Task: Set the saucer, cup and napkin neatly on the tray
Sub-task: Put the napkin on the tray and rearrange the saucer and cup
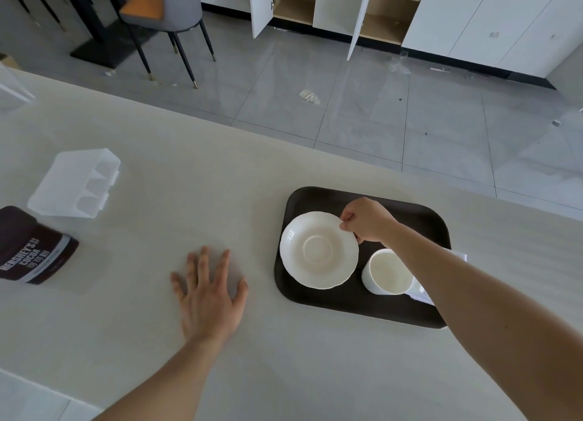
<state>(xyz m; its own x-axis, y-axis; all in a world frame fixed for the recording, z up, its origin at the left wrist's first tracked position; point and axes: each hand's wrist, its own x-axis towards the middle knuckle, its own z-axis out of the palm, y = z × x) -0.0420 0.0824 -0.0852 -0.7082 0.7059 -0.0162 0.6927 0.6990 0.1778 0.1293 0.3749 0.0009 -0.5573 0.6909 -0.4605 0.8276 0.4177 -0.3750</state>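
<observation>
A dark brown tray [419, 215] lies on the pale table at the right. On its left half sits a white saucer [318, 250], slightly over the tray's left rim. My right hand [367, 220] pinches the saucer's far right edge. A white cup [386, 272] stands upright and empty just right of the saucer, partly under my right forearm. A white napkin [421, 291] lies on the tray beside the cup, mostly hidden by my arm. My left hand [209, 294] rests flat on the table, fingers spread, left of the tray.
A brown cocoa pouch [34, 247] lies at the table's left edge. Behind it sits a clear plastic container [75, 182]. The table's far edge runs diagonally; beyond it are grey floor tiles, a chair [170, 13] and open white cabinets.
</observation>
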